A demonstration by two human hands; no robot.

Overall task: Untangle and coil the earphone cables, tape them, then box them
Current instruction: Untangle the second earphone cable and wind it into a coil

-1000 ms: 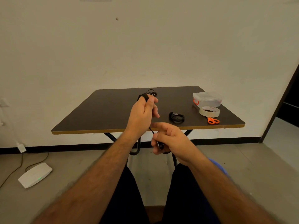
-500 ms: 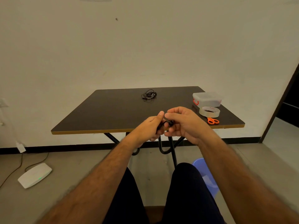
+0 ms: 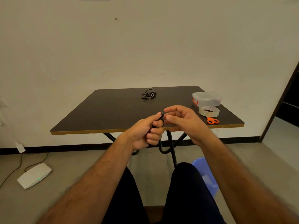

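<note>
the left hand (image 3: 144, 131) is curled into a fist around a small coil of black earphone cable (image 3: 159, 121), thumb pressed on top of the loop, the lower fingers folded under it. just to the right of that grip, the right hand (image 3: 186, 122) hangs with its fingers relaxed and slightly bent, fingertips pointing at the coil and very near it; whether they touch the cable cannot be told, and they close on nothing.

beyond the grip, further out on the dark table (image 3: 100, 113), a second, tangled bundle of earphones (image 3: 148, 95) lies loose near the far edge. off to the right of the grip and past the right hand sit a clear plastic box (image 3: 207, 99) with red clasps and its lid on, a roll of clear tape (image 3: 209, 111) just in front of it, and orange-handled scissors (image 3: 212, 120) just nearer than the tape, close to the table's front edge.

below the grip, the person's dark-clad legs show, with a blue bin (image 3: 206, 175) on the floor to their right and a white device (image 3: 34, 175) with a green light on the floor far to the left.
</note>
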